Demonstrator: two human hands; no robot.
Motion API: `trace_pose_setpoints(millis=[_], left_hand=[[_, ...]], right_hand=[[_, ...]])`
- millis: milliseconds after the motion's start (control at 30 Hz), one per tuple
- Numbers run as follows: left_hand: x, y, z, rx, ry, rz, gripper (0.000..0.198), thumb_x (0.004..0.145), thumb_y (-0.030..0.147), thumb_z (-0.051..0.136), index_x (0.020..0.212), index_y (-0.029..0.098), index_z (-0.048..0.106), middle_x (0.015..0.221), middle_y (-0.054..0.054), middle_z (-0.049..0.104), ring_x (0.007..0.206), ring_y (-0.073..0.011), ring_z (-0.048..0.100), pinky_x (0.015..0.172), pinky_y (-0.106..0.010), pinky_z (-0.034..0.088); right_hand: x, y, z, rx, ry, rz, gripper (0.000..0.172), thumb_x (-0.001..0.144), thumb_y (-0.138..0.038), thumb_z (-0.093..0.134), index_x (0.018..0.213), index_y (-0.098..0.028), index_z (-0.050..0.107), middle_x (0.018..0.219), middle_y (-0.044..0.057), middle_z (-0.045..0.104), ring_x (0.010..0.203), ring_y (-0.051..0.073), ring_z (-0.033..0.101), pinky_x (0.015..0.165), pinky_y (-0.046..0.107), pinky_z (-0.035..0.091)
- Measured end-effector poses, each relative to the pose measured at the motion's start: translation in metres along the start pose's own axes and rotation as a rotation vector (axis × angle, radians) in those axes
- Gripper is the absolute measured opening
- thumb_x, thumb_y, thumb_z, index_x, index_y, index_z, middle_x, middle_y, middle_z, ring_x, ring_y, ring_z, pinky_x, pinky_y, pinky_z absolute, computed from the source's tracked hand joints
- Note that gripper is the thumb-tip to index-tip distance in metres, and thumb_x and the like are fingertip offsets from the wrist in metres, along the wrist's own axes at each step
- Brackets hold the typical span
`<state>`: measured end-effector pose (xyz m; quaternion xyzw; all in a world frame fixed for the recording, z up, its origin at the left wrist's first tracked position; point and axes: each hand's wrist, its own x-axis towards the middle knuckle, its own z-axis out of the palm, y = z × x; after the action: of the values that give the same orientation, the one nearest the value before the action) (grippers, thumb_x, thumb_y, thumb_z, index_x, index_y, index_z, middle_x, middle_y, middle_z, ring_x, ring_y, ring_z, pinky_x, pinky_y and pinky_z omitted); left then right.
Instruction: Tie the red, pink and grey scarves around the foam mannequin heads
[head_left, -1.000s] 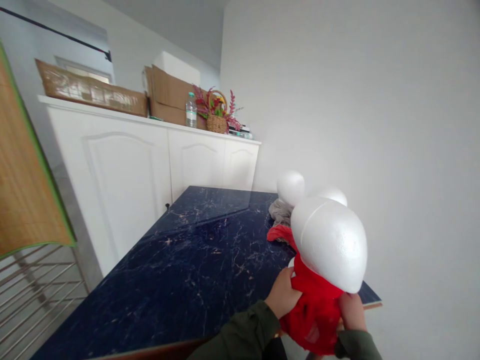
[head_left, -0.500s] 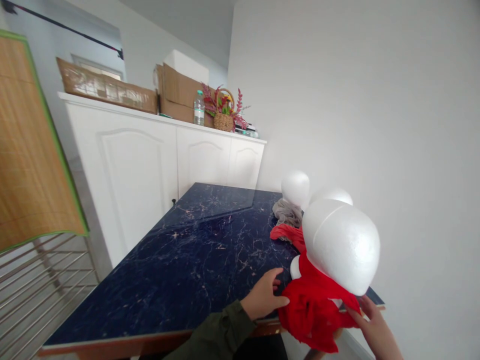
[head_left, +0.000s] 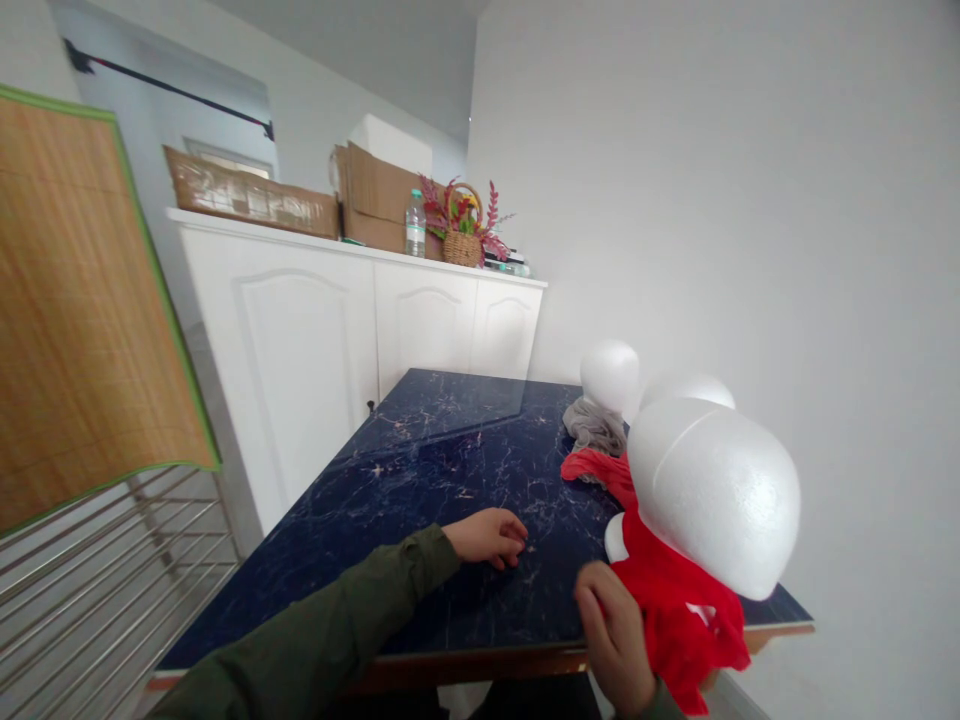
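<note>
A white foam mannequin head [head_left: 712, 490] stands at the table's right edge, with a red scarf [head_left: 690, 620] draped round its neck and hanging over the front edge. Over the dark blue table [head_left: 420, 480], my left hand [head_left: 489, 537] is loosely curved with nothing visible in it. My right hand [head_left: 616, 635] is just left of the scarf, partly in front of it, with its fingers curled in; no held thing shows. Further back, a second foam head [head_left: 609, 375] rests above a grey scarf [head_left: 596, 428].
Another white foam head [head_left: 697, 388] is partly hidden behind the nearest one. A white cabinet [head_left: 300, 300] behind the table carries cardboard boxes [head_left: 251, 200], a water bottle [head_left: 415, 225] and a flower basket [head_left: 462, 248]. A metal rack [head_left: 112, 580] stands at left, beside a bamboo mat [head_left: 90, 310].
Both hands have left the red scarf. My left hand moved left and away over the table; my right hand came round to the scarf's left side. The view has turned slightly left.
</note>
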<state>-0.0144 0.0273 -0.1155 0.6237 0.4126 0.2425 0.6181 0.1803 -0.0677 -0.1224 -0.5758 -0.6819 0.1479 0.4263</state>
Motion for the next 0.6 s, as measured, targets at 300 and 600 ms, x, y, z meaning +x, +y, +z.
trace_pose_setpoints(millis=[300,600], left_hand=[[0.013,-0.015,-0.046,-0.514,0.035,-0.005,0.029,0.068,0.022,0.055,0.095,0.018,0.045,0.073,-0.001,0.059,0.068,-0.0136,0.060,0.064,-0.027,0.045],[0.015,-0.017,-0.059,-0.598,-0.127,-0.068,0.029,0.069,0.019,0.051,0.097,0.017,0.043,0.075,-0.004,0.059,0.079,-0.0197,0.061,0.065,-0.028,0.044]], right_hand=[[0.135,-0.033,0.140,0.501,-0.342,0.068,0.022,0.075,-0.032,0.043,0.062,-0.016,0.050,0.058,-0.001,0.050,0.058,0.010,0.047,0.056,0.022,0.039],[0.139,-0.016,0.135,0.691,-0.675,0.232,0.010,0.072,-0.025,0.044,0.066,-0.017,0.047,0.044,-0.007,0.043,0.034,0.006,0.035,0.035,0.017,0.024]])
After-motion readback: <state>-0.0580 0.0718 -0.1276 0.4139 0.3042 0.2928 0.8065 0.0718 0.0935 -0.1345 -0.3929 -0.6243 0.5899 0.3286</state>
